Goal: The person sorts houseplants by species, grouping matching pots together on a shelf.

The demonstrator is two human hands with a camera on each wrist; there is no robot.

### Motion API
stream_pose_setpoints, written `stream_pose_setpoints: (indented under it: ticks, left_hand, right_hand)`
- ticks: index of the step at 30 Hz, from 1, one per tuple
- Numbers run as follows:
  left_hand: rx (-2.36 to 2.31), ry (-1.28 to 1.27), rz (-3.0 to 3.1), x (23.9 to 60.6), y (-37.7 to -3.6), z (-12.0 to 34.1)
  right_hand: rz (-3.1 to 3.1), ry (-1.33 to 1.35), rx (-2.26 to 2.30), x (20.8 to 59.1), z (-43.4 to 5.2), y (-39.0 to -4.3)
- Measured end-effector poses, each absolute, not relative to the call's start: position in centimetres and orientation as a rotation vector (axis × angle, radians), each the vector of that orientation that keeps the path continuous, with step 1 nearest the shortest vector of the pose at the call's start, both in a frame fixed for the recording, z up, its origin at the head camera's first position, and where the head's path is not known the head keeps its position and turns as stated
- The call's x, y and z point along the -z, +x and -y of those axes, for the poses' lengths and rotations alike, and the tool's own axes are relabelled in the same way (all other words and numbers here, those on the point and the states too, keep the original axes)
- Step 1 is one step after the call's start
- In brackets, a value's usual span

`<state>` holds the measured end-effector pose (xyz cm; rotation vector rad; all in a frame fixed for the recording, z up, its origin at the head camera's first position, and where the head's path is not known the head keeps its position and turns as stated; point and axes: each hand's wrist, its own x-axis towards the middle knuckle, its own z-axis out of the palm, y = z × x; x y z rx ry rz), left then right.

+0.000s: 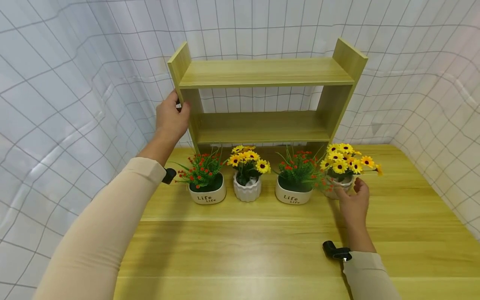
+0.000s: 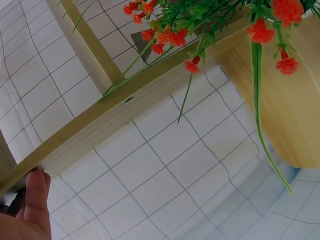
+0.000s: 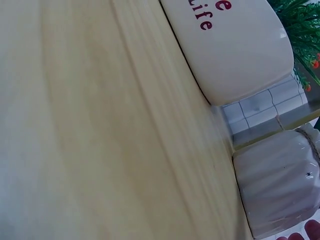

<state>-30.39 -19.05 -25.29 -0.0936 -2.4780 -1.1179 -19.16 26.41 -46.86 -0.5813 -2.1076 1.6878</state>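
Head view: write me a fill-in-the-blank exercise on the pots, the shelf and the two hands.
1. The left hand holds the ____ side panel of the wooden shelf.
2. The right hand has its grip on the pot of ____ flowers at the right end of the row.
3. ____ flower pots stand in a row on the table.
4. The two pots with red flowers bear the word ____.

Missing words: left; yellow; four; Life

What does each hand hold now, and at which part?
The left hand grips the light wooden two-tier shelf at its left side panel. The right hand holds the white ribbed pot of yellow flowers at its lower side.
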Motion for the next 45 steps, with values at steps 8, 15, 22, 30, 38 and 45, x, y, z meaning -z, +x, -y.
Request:
stream_pose_setpoints:
  ticks: [8, 15, 22, 30, 38, 45]
  left_hand:
    - [1.054, -0.089, 2.499, 25.3, -30.5, 19.0]
    - [1.054, -0.090, 2.490, 25.4, -30.4, 18.9]
    - [1.076, -0.076, 2.483, 25.4, -30.2, 18.9]
    - [1.091, -0.051, 2.486, 25.3, -30.4, 18.9]
    - [1.089, -0.041, 2.499, 25.5, -30.5, 18.9]
    - [1.045, -0.066, 2.492, 25.6, -30.6, 18.9]
  right_hand:
    - [2.143, -0.574, -1.726, 47.3, -26.6, -19.3]
    - [2.138, -0.548, -1.732, 47.6, -26.6, -19.5]
    - [2.131, -0.546, -1.746, 47.9, -26.6, -19.7]
    - [2.074, -0.538, -1.797, 48.0, -26.5, -20.3]
    - [2.059, -0.528, -1.816, 48.2, -26.6, -20.8]
    - [2.051, -0.481, -1.823, 48.3, -26.4, -20.9]
